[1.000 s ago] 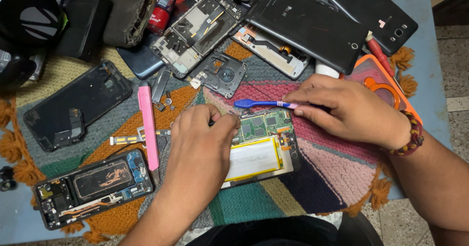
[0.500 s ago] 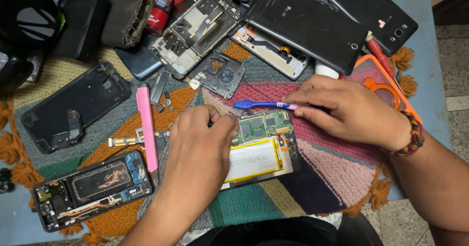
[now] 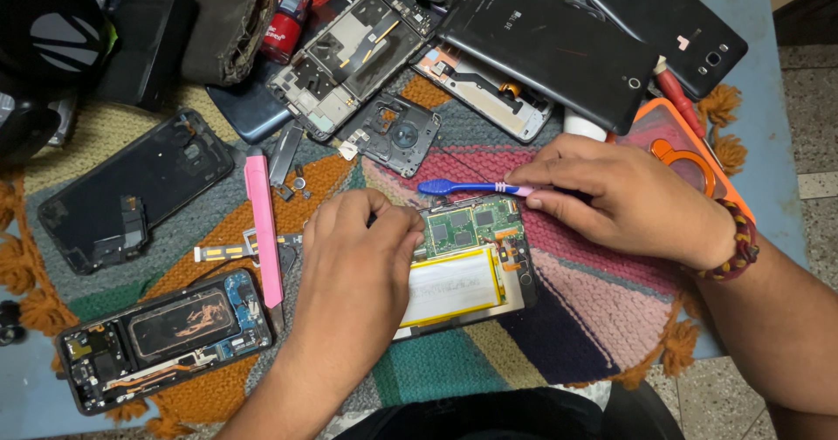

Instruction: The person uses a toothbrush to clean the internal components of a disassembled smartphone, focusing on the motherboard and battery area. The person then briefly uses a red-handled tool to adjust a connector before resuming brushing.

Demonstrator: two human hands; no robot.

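Pinching a blue tool (image 3: 463,187) in its fingers, the right hand (image 3: 628,200) works above the opened phone (image 3: 467,265) on the woven mat (image 3: 559,318); the left hand (image 3: 358,270) presses the phone down, fingers curled. A slip could likely scratch the green board (image 3: 471,226) or puncture the battery (image 3: 454,285).

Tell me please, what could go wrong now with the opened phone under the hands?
The blue tool in the right hand lies near the green circuit board; a slip could scratch it. The left hand presses the opened phone beside the yellow-edged battery, which might get bent. Small loose parts on the woven mat could get lost.
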